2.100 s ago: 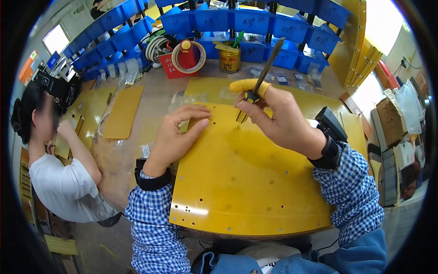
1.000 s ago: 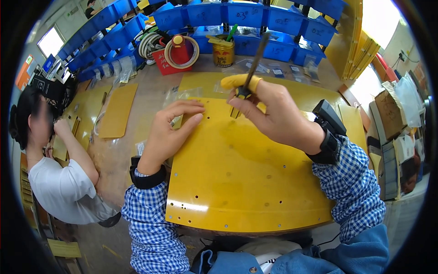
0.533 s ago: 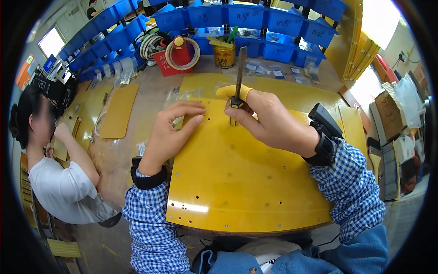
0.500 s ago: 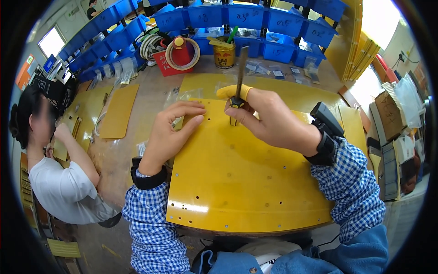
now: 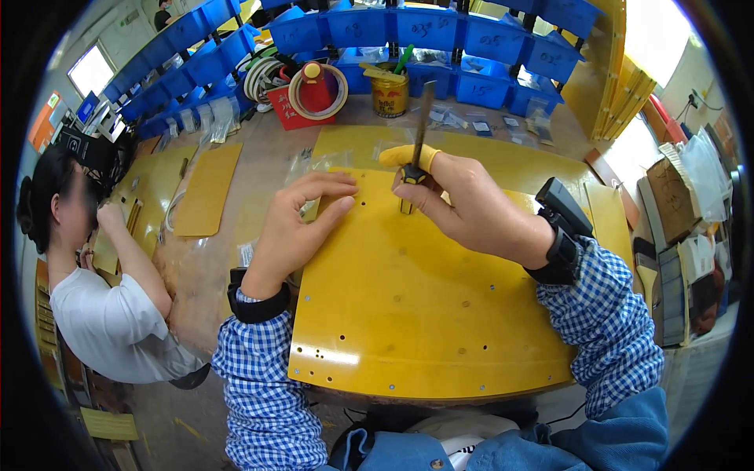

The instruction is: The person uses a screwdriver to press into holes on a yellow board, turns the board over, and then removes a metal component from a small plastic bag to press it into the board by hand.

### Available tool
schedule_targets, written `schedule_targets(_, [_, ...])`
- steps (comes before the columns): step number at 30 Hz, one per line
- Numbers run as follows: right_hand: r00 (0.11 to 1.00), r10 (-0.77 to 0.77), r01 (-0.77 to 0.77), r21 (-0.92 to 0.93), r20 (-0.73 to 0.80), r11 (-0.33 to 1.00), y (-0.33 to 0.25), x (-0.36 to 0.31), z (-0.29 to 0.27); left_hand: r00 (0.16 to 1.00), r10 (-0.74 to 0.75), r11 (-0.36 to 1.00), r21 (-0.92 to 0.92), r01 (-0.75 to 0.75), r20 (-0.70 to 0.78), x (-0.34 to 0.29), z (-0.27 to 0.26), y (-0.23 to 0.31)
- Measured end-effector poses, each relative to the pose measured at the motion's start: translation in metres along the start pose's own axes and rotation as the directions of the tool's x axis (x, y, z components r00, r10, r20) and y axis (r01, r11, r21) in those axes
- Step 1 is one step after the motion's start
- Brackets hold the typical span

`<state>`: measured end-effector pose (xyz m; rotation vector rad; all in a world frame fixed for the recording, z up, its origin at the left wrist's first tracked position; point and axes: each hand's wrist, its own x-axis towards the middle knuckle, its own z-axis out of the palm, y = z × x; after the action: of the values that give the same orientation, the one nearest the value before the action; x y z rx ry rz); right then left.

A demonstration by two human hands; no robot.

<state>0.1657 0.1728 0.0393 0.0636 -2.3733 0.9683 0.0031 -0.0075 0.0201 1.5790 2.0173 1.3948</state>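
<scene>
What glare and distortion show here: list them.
Head view throughout: a white glare streak crosses the yellow panel near its lower-left corner; the bright opening at upper right is washed out; the blue bin rows bow with fisheye distortion; black vignetting fills the corners.

Tool handle partly hidden by right hand; left sleeve cut by lower edge; bag labels illegible.

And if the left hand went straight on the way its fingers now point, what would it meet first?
Probably the right hand, around its thumb and the tool it grips, ahead of the left hand. Depth is unclear: these may stand above the yellow board.
</scene>
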Motion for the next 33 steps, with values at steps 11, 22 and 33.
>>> schedule_targets(11, [0.974,-0.063,0.068,-0.014,0.216,0.998,-0.035,-0.008,-0.002,0.999,-0.010,0.999,-0.047,0.009,-0.035,-0.003,-0.002,-0.005])
schedule_targets(22, [0.978,-0.060,0.067,-0.025,0.200,0.997,-0.041,-0.007,-0.012,0.999,-0.027,0.998,-0.066,0.024,-0.034,-0.003,0.000,-0.006])
schedule_targets(33, [0.995,0.020,-0.033,0.127,0.099,0.991,-0.049,-0.012,-0.016,0.999,-0.014,0.998,-0.056,0.013,-0.031,-0.001,0.001,-0.005])
